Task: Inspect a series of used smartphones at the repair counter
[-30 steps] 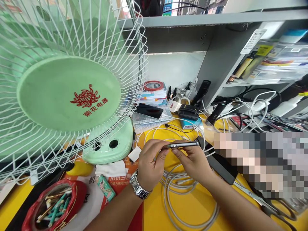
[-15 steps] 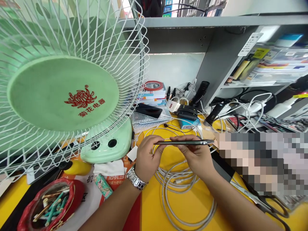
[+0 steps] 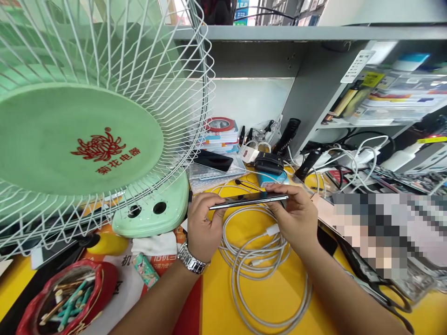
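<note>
A thin dark smartphone (image 3: 249, 200) is held nearly edge-on above the yellow table, its silver side edge facing me. My left hand (image 3: 206, 223) pinches its left end between thumb and fingers; a metal-band watch is on that wrist. At the other end, my right hand (image 3: 296, 214) grips the phone with fingers on top and the thumb below. Under the hands lies a coiled white cable (image 3: 258, 265) with a white plug. Behind them, a second black phone (image 3: 213, 160) rests on bubble-wrapped packages.
A green fan (image 3: 80, 139) with a wire cage fills the left side. In front of it are a red ashtray (image 3: 108, 279) with cigarette butts and a teal lighter (image 3: 145, 270). Scissors (image 3: 380, 291) lie at right. A grey shelf (image 3: 307, 93) stands behind, with cables beneath.
The phone has tilted, so more of its dark face and silver edge shows. My right hand has shifted its grip to the phone's right end. The view has turned slightly.
</note>
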The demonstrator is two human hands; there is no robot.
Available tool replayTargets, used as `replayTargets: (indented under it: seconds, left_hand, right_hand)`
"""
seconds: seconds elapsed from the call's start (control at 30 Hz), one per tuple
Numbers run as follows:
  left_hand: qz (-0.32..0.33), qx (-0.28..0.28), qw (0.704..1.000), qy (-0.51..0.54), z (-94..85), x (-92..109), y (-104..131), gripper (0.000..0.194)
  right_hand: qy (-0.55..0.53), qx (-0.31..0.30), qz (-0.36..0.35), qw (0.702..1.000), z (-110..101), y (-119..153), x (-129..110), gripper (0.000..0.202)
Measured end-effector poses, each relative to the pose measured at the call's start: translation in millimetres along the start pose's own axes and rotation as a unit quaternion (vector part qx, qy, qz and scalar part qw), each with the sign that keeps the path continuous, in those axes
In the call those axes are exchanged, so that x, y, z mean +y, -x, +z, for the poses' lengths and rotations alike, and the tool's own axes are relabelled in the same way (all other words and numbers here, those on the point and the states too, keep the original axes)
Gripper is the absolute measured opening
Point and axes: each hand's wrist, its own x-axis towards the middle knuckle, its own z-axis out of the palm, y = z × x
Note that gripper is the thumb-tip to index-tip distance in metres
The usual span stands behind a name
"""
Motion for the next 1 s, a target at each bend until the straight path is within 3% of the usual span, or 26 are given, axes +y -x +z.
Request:
replayTargets:
  seconds: [0.17,0.37,0.6,0.83,1.0]
  left_hand:
    - [0.007,0.010,1.000,0.028,1.4,-4.0,2.5,0.014]
    - [0.038,-0.025,0.998,0.053,0.3,-2.0,2.0,0.020]
    - [0.051,-0.084,0.994,0.051,0.7,4.5,4.4,0.027]
    - [0.087,-0.105,0.990,0.026,0.3,6.9,2.5,0.027]
    - [0.074,-0.129,0.988,0.050,0.3,9.5,4.2,0.026]
  right_hand:
    - [0.110,-0.061,-0.090,0.988,-4.6,-1.3,-1.1,0.014]
    - [0.217,-0.122,-0.171,0.953,-5.2,-0.4,3.2,0.018]
    - [0.240,-0.120,-0.191,0.944,-5.2,1.7,2.9,0.022]
    - [0.239,-0.141,-0.202,0.939,-3.1,6.2,-0.2,0.021]
    - [0.214,-0.142,-0.217,0.942,-1.5,8.5,-2.5,0.025]
